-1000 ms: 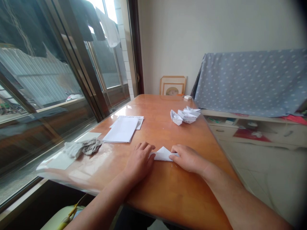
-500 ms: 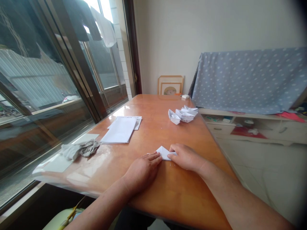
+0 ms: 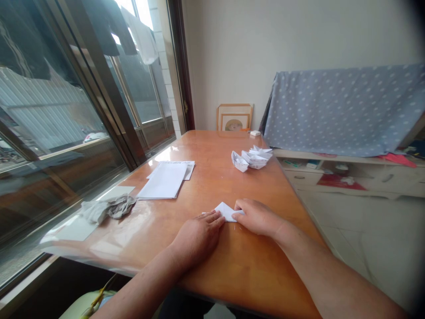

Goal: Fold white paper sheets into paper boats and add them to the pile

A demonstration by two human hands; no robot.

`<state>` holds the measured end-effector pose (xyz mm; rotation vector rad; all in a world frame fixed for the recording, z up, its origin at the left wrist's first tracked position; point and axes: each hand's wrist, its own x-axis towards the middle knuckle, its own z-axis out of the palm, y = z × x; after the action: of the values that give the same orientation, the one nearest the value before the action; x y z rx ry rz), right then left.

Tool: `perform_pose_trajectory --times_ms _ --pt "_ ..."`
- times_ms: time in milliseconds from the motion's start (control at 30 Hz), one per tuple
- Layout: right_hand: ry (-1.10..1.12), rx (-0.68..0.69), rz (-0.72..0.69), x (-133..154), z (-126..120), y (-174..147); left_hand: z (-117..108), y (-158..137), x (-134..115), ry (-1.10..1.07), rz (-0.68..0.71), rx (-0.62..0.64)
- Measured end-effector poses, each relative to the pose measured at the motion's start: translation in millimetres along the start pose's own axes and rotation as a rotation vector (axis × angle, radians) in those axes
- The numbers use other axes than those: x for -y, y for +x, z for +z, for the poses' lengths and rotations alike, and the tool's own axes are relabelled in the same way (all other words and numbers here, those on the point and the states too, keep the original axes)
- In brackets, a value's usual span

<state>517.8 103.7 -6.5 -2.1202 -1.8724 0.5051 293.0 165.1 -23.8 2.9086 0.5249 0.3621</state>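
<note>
A small folded sheet of white paper (image 3: 226,212), its peak pointing away from me, lies on the brown table near its front. My left hand (image 3: 202,230) rests flat over the paper's left side, fingers stretched out and pressing on it. At the right side, my right hand (image 3: 254,215) pinches the paper's edge between thumb and curled fingers. Both outer corners of the sheet are partly hidden under the hands. Beyond them, several folded paper boats (image 3: 254,158) stand bunched together at the table's right side.
Left of the hands lies a stack of white sheets (image 3: 164,179). A crumpled grey cloth (image 3: 121,206) sits near the table's left edge, beside a window. A small white box (image 3: 255,133) stands at the far end. A low cabinet (image 3: 302,177) is on the right.
The view has shifted slightly. Both hands keep nearly the same position on the folded paper, which looks unchanged.
</note>
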Motion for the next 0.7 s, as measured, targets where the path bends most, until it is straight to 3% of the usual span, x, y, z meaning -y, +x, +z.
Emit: perform_pose_trajectory --times_ms 367,700 --pt "-0.039 -0.003 0.037 -2 -3 -1 -12 4 -7 0.014 0.018 0.041" --pt "-0.209 -0.037 0.109 -5 -10 -5 -18 5 -10 0.027 0.021 0.087"
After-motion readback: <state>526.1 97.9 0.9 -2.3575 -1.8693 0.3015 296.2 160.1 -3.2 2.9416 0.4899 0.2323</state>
